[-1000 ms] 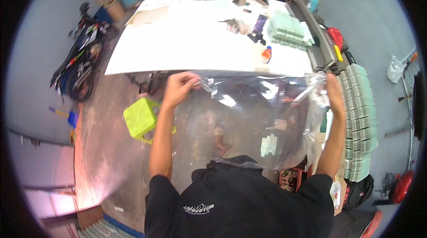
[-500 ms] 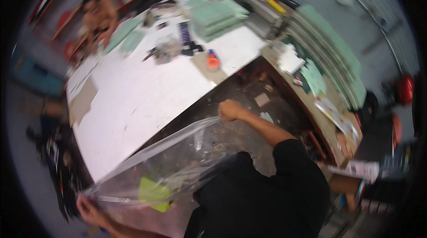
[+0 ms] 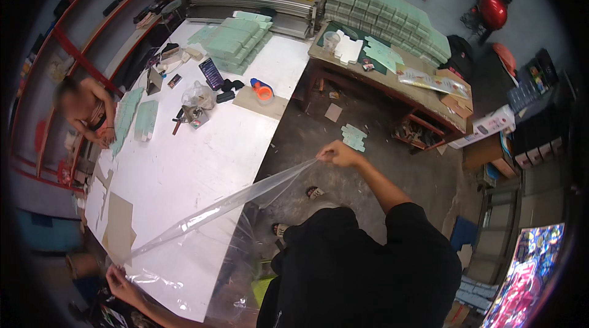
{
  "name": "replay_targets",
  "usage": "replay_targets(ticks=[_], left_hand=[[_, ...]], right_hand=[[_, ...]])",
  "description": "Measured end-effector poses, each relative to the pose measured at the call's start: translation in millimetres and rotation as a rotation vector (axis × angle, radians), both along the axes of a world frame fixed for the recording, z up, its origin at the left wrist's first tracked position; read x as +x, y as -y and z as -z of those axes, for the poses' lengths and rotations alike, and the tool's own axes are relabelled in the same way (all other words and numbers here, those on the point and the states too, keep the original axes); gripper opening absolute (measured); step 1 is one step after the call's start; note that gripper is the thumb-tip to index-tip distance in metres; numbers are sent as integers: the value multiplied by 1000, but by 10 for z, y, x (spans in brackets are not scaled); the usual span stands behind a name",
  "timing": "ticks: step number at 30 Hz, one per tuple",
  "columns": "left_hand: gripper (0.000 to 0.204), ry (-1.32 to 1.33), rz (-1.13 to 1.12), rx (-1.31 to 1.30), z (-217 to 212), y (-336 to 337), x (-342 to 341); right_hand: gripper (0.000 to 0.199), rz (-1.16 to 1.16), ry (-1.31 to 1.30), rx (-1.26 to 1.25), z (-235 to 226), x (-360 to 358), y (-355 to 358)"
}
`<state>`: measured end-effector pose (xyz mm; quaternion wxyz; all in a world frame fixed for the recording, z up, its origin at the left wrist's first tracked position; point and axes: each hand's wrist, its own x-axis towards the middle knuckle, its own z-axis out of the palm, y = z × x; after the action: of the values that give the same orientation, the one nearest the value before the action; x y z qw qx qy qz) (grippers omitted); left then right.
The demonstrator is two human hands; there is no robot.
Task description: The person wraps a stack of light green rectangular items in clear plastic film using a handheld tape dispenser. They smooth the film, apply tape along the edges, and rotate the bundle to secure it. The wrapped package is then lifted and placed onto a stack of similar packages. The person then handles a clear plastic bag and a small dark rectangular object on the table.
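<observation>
A clear plastic sheet (image 3: 224,207) is stretched slantwise between my two hands, its upper edge taut and its lower part hanging loose. My right hand (image 3: 339,154) pinches one corner over the dark floor. At the lower left, my left hand (image 3: 124,283) grips the other corner beside the front end of the white table (image 3: 202,174). Part of the sheet lies over the table's near end. A lime-green piece (image 3: 261,291) shows low down beside my black shirt, partly covered.
Green stacks (image 3: 233,46), a tape dispenser (image 3: 264,92) and brown cardboard (image 3: 118,223) lie on the table. Another person (image 3: 89,110) handles green pieces at its left edge. A wooden desk (image 3: 392,92) stands to the right, below stacked green bundles (image 3: 383,18). Scraps (image 3: 354,138) litter the floor.
My view has turned, and the table appears rotated. The sheet now reaches over the table's near end. Both hands still hold its corners.
</observation>
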<state>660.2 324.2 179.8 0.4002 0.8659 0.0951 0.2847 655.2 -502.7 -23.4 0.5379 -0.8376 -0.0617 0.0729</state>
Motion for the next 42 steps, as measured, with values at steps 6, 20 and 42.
replay_targets(ticks=[6, 20, 42], left_hand=[[21, -53, 189, -196, 972, 73, 888], [23, -129, 757, -251, 1016, 4073, -585], [23, -203, 255, -570, 1216, 5776, -238]], right_hand=[[10, 266, -240, 159, -716, -669, -183], [37, 464, -166, 503, -1275, -532, -2515], [30, -61, 51, 157, -494, -191, -289]])
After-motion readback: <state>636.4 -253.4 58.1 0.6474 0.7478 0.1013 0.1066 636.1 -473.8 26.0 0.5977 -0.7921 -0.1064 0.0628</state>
